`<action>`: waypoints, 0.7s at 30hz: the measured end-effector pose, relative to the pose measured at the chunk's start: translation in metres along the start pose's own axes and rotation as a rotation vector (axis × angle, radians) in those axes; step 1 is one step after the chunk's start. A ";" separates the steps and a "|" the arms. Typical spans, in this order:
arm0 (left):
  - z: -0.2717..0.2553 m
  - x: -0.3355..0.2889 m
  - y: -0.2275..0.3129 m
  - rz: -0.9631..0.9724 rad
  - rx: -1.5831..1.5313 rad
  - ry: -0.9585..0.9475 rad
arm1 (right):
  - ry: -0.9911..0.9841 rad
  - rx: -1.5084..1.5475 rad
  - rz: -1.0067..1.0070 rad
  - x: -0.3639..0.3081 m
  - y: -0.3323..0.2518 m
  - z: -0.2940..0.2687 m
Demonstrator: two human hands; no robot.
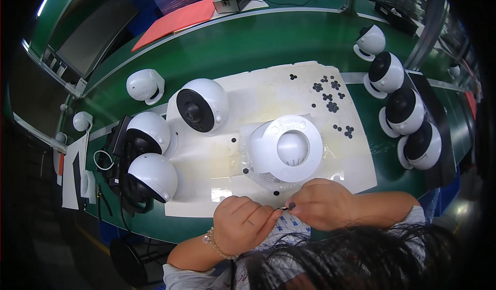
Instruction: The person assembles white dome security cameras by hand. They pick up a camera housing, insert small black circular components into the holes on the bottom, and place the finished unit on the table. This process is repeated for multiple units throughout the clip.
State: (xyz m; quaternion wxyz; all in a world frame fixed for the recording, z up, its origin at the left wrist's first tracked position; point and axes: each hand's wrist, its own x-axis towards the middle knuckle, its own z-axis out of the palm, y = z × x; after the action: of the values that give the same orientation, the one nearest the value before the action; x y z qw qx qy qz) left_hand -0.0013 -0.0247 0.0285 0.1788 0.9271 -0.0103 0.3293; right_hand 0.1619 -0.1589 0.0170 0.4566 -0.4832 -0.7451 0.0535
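My left hand [243,223] and my right hand [326,204] meet at the front edge of the work mat, fingers pinched. A small round black pad [292,205] shows at my right fingertips. My left fingertips close on a thin dark piece beside it; whether this is a second pad cannot be made out. Just beyond my hands, a white camera [258,153] lies with its ring-shaped base [316,153] facing up, on a clear plastic bag [245,158]. Under my fingers is a sheet with blue print [289,227], partly hidden by my hands and hair.
Clusters of black pads [332,107] lie on the pale mat [258,91]'s right side, with single ones nearer. A larger white camera [214,104] stands behind left. More cameras stand left [155,173] and along the right [413,111]. Black cables and adapters [126,181] crowd the left edge.
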 end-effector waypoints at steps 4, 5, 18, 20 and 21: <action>0.001 -0.001 -0.001 -0.011 -0.041 0.000 | -0.009 -0.297 -0.262 0.006 -0.003 -0.008; 0.002 -0.001 -0.002 -0.011 -0.054 0.008 | -0.027 -0.327 -0.281 0.004 -0.008 -0.010; -0.001 0.000 -0.002 -0.063 -0.032 0.011 | 0.148 -0.028 -0.110 -0.001 -0.001 -0.010; -0.001 -0.001 -0.002 -0.060 -0.037 0.012 | -0.090 0.244 0.212 0.003 -0.004 -0.021; -0.001 -0.001 -0.002 -0.055 -0.043 0.014 | -0.142 0.227 0.191 0.003 -0.004 -0.023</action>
State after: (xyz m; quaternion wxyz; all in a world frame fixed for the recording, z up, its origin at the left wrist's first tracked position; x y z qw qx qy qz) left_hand -0.0026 -0.0228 0.0280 0.2077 0.9206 0.0092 0.3307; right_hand 0.1753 -0.1668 0.0347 0.4472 -0.4922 -0.7154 0.2144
